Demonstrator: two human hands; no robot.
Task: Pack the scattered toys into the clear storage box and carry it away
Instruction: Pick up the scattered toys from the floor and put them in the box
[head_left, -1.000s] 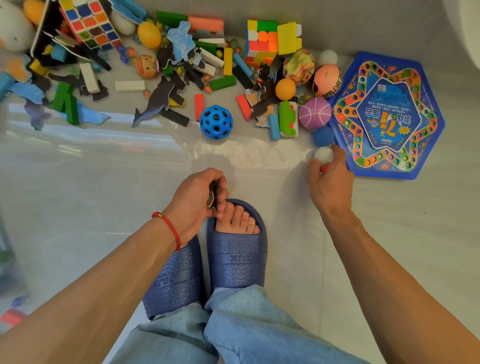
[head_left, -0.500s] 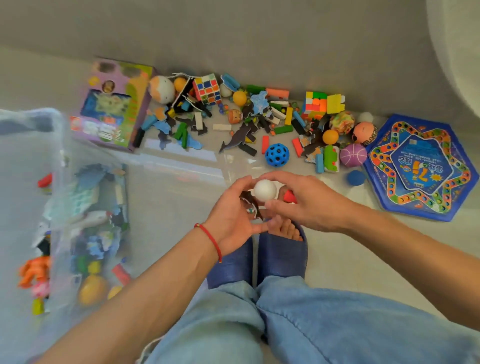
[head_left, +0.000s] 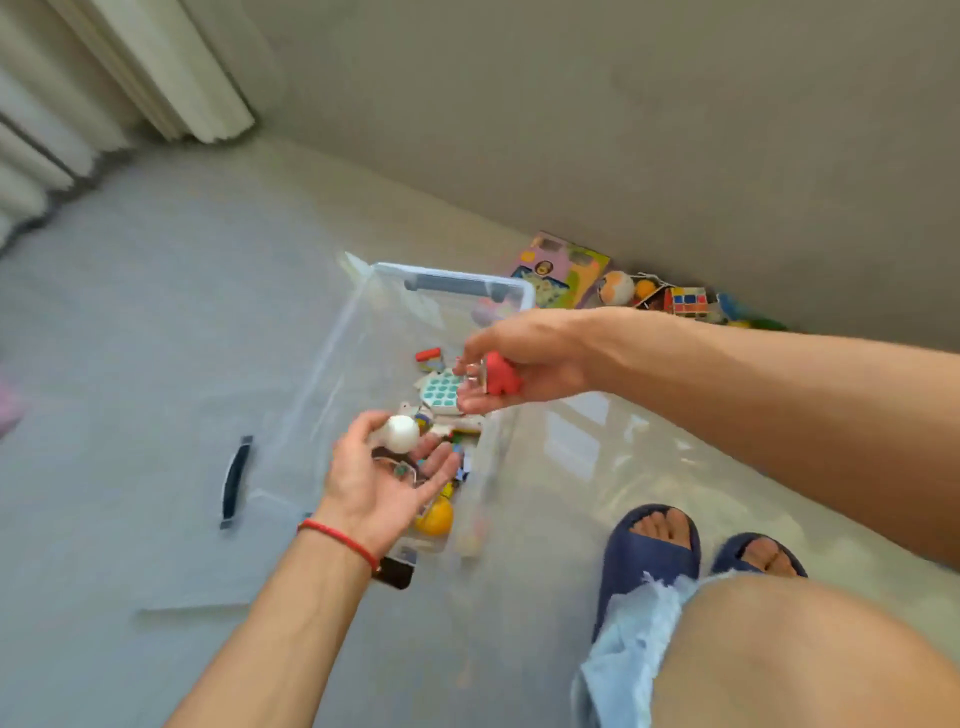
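Clear storage box (head_left: 332, 358) seen on floor (head_left: 156, 312), partly filled with toys. Left hand (head_left: 382, 475) held palm-up over box, fingers loosely spread; white ball (head_left: 400, 432) and small dark pieces cradled in palm. Right hand (head_left: 524, 364) held over box, fingers curled around red toy (head_left: 501, 380). Remaining toys (head_left: 649, 296) scattered along wall (head_left: 623, 130), beyond box.
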